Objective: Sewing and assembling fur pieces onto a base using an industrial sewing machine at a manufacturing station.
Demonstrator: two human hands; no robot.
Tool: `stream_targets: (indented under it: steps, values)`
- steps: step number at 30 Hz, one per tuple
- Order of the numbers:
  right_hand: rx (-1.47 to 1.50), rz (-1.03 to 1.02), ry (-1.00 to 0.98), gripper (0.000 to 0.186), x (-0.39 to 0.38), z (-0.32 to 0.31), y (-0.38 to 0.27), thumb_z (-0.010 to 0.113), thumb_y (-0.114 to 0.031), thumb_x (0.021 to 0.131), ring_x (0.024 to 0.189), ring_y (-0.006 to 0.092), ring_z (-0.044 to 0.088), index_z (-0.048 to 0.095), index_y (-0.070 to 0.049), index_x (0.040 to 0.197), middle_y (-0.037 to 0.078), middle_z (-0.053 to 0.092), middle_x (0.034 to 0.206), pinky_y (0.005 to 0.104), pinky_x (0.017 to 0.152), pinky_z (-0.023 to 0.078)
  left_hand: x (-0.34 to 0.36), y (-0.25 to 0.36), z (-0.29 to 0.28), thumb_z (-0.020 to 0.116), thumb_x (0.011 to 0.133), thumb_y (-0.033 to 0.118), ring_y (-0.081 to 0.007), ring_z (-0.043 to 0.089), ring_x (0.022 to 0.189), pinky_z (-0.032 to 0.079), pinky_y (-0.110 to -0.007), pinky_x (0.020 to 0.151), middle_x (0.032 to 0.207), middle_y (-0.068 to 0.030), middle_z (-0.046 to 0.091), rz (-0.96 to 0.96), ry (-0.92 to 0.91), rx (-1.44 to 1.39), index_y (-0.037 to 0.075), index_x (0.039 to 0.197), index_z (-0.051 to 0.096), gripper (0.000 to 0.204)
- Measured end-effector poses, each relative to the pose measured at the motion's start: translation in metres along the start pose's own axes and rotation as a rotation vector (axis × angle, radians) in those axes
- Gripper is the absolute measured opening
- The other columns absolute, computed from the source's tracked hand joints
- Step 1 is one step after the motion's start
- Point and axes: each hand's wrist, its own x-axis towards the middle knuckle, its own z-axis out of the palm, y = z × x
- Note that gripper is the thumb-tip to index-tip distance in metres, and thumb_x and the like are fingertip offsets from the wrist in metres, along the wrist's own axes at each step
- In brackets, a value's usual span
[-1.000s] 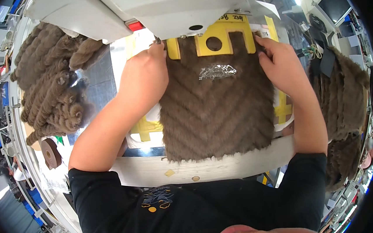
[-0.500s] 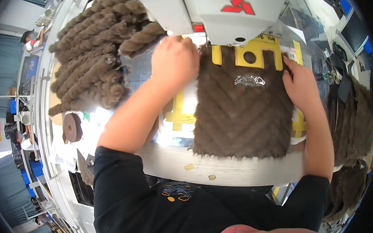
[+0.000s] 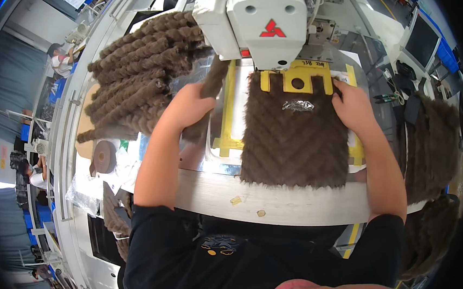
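Item: brown chevron-ribbed faux-fur panel (image 3: 295, 139), flat on desk (image 3: 279, 198) under white sewing machine (image 3: 265, 19). Right hand (image 3: 352, 109) fingers press its edge; left hand (image 3: 187, 105) fingers closed on another brown fur strip (image 3: 208, 94). Step: positioning; next likely needs careful alignment.

1. The left hand (image 3: 187, 105) is off the brown fur panel (image 3: 293, 137) and now grips a fur strip (image 3: 206, 100) near the table's left edge.
2. The right hand (image 3: 352, 108) now rests lower on the panel's right edge.

A fur panel (image 3: 293, 139) lies before me under the sewing machine (image 3: 265, 19); rolled fur strips (image 3: 139, 81) are stacked left.
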Motion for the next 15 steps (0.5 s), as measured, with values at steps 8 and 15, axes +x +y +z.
stream_targets:
  steps: [8,15]
  values:
    - [0.229,-0.177,-0.3,0.045,-0.032,-0.035,-0.062,0.074,-0.028,0.092,0.105,0.0369,0.067,0.067,-0.002,0.128,0.021,0.065,0.112,0.0446,0.09,0.055,-0.107,0.006,0.076,0.077,0.092,0.015,-0.019,0.068,0.093,0.056,-0.034,0.081,0.101,-0.0074,0.068,0.019,0.158,-1.4,0.0,0.121,0.063,0.036]
    - [0.835,-0.353,-0.582,0.052,-0.051,-0.025,-0.122,0.077,-0.025,0.09,0.11,0.0267,0.067,0.062,-0.001,0.134,0.014,0.07,0.114,0.0365,0.094,0.052,-0.096,0.053,0.131,0.077,0.095,0.021,-0.0174,0.066,0.103,0.054,-0.035,0.09,0.111,-0.0071,0.068,0.674,-0.183,-0.734,0.001,0.123,0.061,0.038]
